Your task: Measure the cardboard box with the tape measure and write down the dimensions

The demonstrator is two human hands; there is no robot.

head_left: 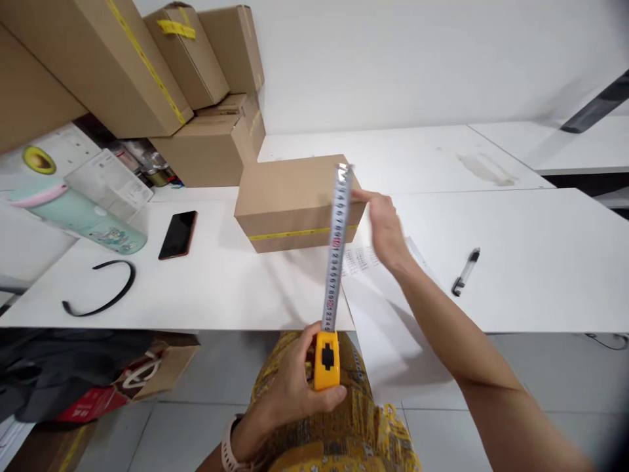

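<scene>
A yellow tape measure (327, 360) rests in my left hand (295, 380), whose fingers and thumb wrap around its case. Its silver blade (336, 252) extends upward and away, passing in front of a closed cardboard box (289, 190). The blade's tip appears above the right part of the box top; whether it touches is unclear. My right hand (383, 223) is at the box's right end, one finger stretched left toward the blade. The other fingers are partly hidden and slightly blurred. Beneath the right forearm lies a printed paper sheet (388, 328), hanging over the table's front edge.
Several cardboard boxes (196, 151) are stacked at the back left. On the white table (531, 262) are a phone (177, 235), a mint-green bottle (98, 219), a black curved band (125, 285) and a pen (466, 272). An open paper bag (167, 370) stands below at left.
</scene>
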